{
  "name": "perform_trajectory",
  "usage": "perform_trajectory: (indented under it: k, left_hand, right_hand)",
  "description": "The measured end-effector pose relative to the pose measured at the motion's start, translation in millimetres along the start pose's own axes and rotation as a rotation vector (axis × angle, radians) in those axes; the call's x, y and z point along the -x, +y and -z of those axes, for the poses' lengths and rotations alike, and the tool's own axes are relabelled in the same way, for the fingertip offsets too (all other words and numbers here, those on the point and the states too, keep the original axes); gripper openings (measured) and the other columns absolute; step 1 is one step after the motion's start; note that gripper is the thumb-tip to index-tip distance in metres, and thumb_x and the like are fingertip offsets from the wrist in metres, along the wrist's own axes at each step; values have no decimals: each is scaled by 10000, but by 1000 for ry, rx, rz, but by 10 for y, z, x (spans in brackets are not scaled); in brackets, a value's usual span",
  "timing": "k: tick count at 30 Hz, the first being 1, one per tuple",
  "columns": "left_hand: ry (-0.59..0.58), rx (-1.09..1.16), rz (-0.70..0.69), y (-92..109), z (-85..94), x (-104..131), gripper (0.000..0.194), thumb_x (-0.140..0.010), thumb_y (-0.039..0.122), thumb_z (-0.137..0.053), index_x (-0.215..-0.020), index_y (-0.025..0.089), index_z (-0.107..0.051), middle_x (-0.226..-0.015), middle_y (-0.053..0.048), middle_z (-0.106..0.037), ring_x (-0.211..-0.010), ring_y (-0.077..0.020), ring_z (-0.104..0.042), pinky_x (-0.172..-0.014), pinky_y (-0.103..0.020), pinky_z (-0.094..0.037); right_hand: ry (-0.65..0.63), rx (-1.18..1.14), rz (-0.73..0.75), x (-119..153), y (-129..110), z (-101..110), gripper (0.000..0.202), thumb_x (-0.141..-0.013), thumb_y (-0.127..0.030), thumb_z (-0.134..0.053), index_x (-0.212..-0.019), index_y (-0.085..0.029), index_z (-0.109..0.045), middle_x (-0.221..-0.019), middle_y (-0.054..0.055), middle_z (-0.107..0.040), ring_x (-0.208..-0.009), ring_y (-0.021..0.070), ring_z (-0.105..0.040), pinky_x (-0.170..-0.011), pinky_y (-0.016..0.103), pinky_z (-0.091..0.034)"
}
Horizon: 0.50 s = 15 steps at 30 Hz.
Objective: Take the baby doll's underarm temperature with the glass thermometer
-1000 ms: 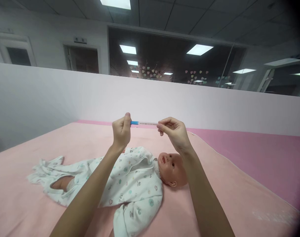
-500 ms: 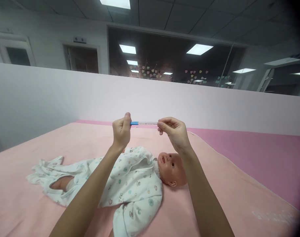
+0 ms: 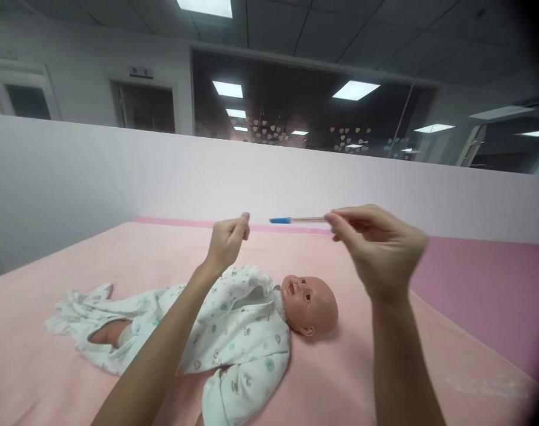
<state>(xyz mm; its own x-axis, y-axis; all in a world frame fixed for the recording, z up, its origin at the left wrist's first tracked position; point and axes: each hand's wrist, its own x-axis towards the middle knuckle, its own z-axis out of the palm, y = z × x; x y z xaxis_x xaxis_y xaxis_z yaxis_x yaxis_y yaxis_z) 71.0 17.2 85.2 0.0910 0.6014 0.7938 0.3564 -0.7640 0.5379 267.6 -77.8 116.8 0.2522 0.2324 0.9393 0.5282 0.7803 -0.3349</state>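
Note:
My right hand (image 3: pixel 378 251) pinches a slim glass thermometer (image 3: pixel 307 220) by its clear end, between thumb and fingertips. Its blue end (image 3: pixel 280 220) points left, level and in the air. A small gap separates that blue end from my left hand (image 3: pixel 229 239). The left fingers are curled closed with the thumb on top, and nothing shows in them. Below both hands a baby doll (image 3: pixel 311 305) lies on its back, head to the right. It wears a white printed suit (image 3: pixel 242 331), open at one leg.
A pink blanket (image 3: pixel 331 378) covers the padded surface under the doll. Behind it rises a low white partition (image 3: pixel 269 177). Darker pink padding (image 3: pixel 477 284) runs along the right. Beyond the partition are doors and a wide window (image 3: pixel 296 94).
The blue end has come out of my left hand. My right hand has moved right and nearer with the thermometer. The left hand has shifted slightly right; the doll lies as before.

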Motion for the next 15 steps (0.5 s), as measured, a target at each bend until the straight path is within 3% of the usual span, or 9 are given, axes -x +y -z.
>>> perform_trajectory:
  k: [3,5,10,13,15]
  left_hand:
    - [-378,-207,45,-24,-46,39,430,-830,416,-370,-533,156,-541,-454,16,-475,-427,-97,-413,-444,-216,-275]
    - [-567,-321,24,-66,-111,82,384,-791,408,-411,-557,156,-581,-482,7,-513,-438,-103,-418,-437,-219,-250]
    - [-806,-369,15,-202,-316,196,284,-726,369,-483,-631,169,-660,-569,-20,-608,-500,-114,-493,-467,-212,-292]
    - [-986,-377,58,-266,-384,248,233,-686,342,-525,-712,193,-701,-658,-32,-666,-563,-137,-552,-497,-213,-337]
    - [-1065,-411,98,-301,-402,273,218,-647,315,-560,-760,208,-713,-726,-35,-689,-613,-158,-579,-509,-219,-355]
  right_hand:
    - [27,268,-6,79,39,393,75,-687,-269,-668,-703,-196,-659,-672,-10,-628,-596,117,-571,-595,258,-485]
    - [6,470,-82,285,165,667,116,-677,-323,-670,-705,-210,-664,-692,-7,-644,-617,131,-580,-606,257,-474]
    - [-96,707,-451,1146,541,1212,304,-661,-506,-609,-712,-213,-678,-724,11,-682,-546,152,-608,-528,243,-487]
    - [-261,783,-580,1604,677,1312,339,-679,-549,-557,-717,-234,-677,-736,5,-690,-565,161,-631,-515,229,-492]
    - [-367,860,-577,1815,722,1290,311,-718,-520,-522,-748,-249,-673,-736,3,-690,-575,161,-639,-496,217,-474]
